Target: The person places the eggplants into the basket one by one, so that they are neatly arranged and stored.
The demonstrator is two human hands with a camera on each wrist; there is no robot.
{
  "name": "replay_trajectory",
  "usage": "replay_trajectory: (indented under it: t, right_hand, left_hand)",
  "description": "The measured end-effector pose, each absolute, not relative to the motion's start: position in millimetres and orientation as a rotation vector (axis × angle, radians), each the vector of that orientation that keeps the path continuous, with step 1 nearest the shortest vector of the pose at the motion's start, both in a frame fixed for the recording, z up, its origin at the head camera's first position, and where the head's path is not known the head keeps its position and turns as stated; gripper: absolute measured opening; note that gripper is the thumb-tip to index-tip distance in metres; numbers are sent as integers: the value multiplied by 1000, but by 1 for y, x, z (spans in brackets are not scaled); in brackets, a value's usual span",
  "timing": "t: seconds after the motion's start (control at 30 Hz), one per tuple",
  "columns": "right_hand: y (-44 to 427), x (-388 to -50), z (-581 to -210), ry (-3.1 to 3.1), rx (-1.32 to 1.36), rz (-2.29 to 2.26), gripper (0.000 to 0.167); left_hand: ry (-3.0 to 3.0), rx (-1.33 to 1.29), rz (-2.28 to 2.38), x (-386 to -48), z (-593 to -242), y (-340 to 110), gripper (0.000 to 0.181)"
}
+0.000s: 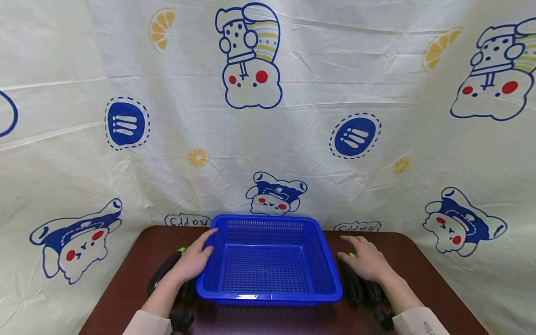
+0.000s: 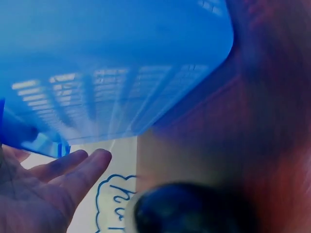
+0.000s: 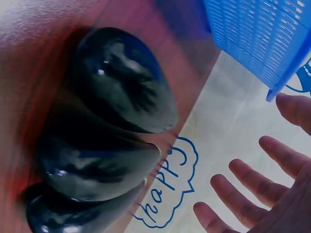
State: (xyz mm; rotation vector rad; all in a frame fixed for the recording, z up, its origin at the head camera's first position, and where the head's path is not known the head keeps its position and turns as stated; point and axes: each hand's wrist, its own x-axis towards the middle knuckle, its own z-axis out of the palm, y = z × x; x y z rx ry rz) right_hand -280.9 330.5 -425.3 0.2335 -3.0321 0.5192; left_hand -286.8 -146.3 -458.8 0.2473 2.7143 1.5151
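A blue plastic basket (image 1: pixel 264 296) with slotted walls stands upright in the middle of the table, its inside bare. My left hand (image 1: pixel 193 261) is at its left rim, fingers fairly straight; whether they touch the rim I cannot tell. Under the left forearm lies a dark eggplant (image 1: pixel 164 271) with a green stem, another partly hidden beside it. On the basket's right, my right hand (image 1: pixel 365 259) hovers over glossy dark eggplants (image 1: pixel 352 284), fingers spread and holding nothing. The right wrist view shows three in a row, the nearest eggplant (image 3: pixel 124 80) largest, apart from the fingers.
The dark brown table (image 1: pixel 125 288) ends at the back against a pale printed cloth (image 1: pixel 268 139) that hangs as a wall. Black wrist straps (image 1: pixel 181 320) show at the cuffs of both light sleeves.
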Motion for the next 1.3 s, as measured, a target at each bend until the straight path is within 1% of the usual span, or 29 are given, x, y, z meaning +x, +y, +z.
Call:
replay_trajectory:
  t: [0.23, 0.43, 0.5, 0.97, 1.3]
  right_hand:
    - [335, -279, -441, -3063, 200, 567, 61]
    - [334, -278, -452, -3099, 177, 545, 54]
    - [334, -279, -454, -3119, 166, 523, 54]
    - [333, -279, -457, -3198, 95, 456, 58]
    - [328, -284, -460, -3203, 135, 350, 58]
  left_hand:
    - [2558, 58, 1781, -284, -472, -141, 45]
    - [2421, -28, 1909, -279, -477, -143, 44]
    - [2393, -46, 1938, -277, -479, -143, 44]
    - [2354, -15, 1992, -276, -475, -142, 44]
    - [2330, 14, 2008, -280, -478, -141, 44]
